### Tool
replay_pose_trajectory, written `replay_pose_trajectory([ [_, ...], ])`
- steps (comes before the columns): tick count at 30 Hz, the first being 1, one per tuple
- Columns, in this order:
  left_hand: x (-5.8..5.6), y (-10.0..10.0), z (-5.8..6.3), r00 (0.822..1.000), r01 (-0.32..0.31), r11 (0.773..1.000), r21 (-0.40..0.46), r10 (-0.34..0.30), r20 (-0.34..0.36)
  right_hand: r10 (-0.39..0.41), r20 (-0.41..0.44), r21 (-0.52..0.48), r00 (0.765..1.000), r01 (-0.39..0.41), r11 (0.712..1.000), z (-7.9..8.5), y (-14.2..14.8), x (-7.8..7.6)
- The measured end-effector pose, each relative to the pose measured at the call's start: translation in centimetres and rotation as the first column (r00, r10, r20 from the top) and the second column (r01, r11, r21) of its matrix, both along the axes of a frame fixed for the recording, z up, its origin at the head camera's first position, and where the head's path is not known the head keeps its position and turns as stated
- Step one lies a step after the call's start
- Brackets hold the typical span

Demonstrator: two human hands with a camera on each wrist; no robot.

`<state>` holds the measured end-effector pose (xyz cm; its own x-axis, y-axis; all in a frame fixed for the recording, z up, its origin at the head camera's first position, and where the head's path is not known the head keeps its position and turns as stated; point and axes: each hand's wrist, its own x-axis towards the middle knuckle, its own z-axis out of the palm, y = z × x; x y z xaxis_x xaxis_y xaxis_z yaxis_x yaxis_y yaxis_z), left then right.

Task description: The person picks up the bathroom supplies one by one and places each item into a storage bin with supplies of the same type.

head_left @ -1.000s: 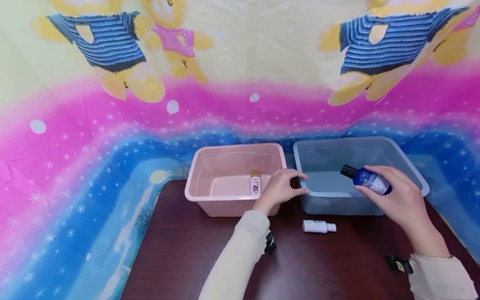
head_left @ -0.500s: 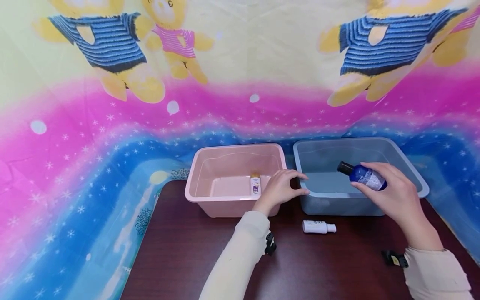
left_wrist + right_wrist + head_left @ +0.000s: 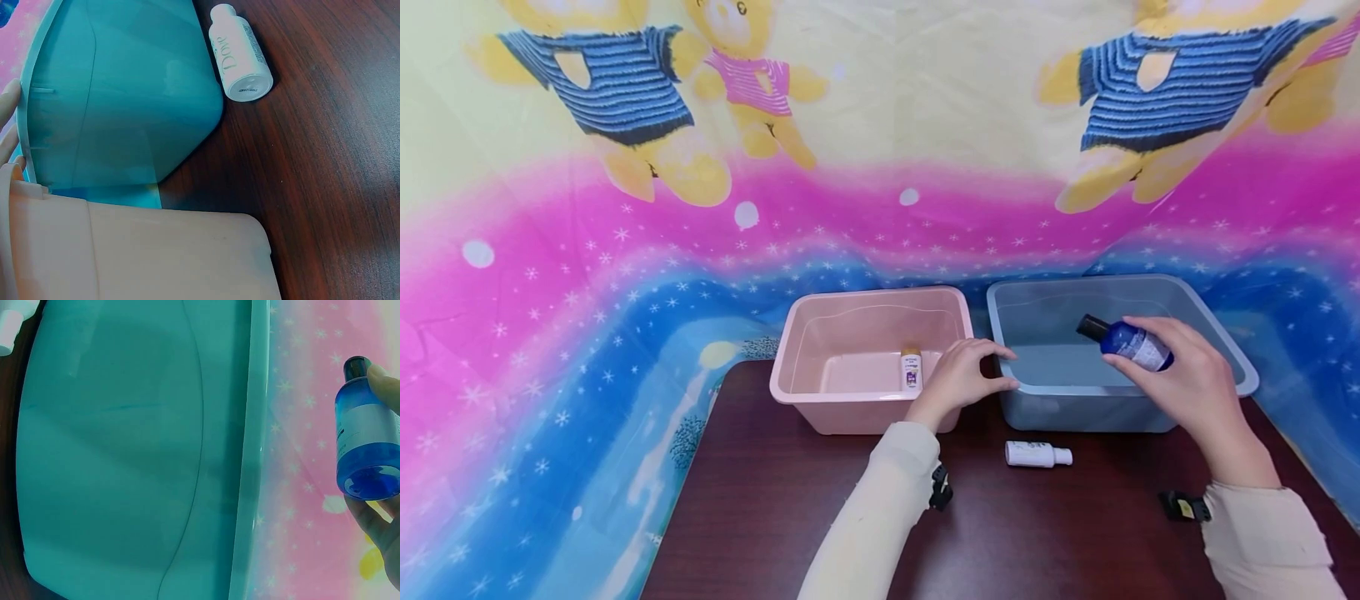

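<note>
My right hand [image 3: 1195,375] grips a small blue bottle [image 3: 1137,346] with a black cap, tilted with the cap toward the upper left. It is held over the front part of the blue-grey bin [image 3: 1060,388]; the right wrist view shows the bottle [image 3: 369,437] beyond the rim. My left hand [image 3: 958,375] is at the near right corner of the pink bin [image 3: 842,398], thumb and fingers spread apart, fingertips at the left rim of the blue-grey bin. Nothing is between its fingers. A white bottle [image 3: 912,370] with a gold cap is inside the pink bin.
On the dark wood table [image 3: 760,508], a white Dove bottle [image 3: 1037,454] lies on its side in front of the blue-grey bin. A printed cloth [image 3: 895,225] with bears hangs behind the bins.
My right hand has moved slightly left and away from me, carrying the blue bottle farther over the blue-grey bin. The left hand stays where it was.
</note>
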<state>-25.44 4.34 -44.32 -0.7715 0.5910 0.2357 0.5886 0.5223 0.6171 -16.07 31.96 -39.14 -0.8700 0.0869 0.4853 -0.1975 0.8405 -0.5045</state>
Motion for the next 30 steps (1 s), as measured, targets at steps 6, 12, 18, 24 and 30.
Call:
replay_pose_trajectory([
  [6,-0.1,-0.2,0.0,1.000,-0.007,1.000,0.007,0.007,0.008,-0.005,0.003,0.008,1.000,0.005,1.000,0.0,-0.1,-0.5],
  [12,-0.1,-0.2,0.0,1.000,-0.011,1.000,-0.004,0.011,0.002,-0.017,0.020,0.028,1.000,0.017,0.999,-0.2,0.1,-0.7],
  [18,0.1,0.0,-0.2,1.000,-0.008,1.000,-0.006,0.008,0.017,-0.026,0.052,0.050,0.998,0.024,0.998,-0.7,0.4,-0.9],
  [24,0.2,-0.1,-0.3,1.000,-0.007,1.000,-0.002,0.007,0.016,-0.017,0.057,0.050,0.998,0.014,0.999,-1.2,0.6,-1.2],
  [30,0.0,0.0,-0.1,1.000,-0.009,1.000,0.000,0.009,0.003,-0.013,0.021,0.052,1.000,0.011,0.999,-1.5,0.8,-1.7],
])
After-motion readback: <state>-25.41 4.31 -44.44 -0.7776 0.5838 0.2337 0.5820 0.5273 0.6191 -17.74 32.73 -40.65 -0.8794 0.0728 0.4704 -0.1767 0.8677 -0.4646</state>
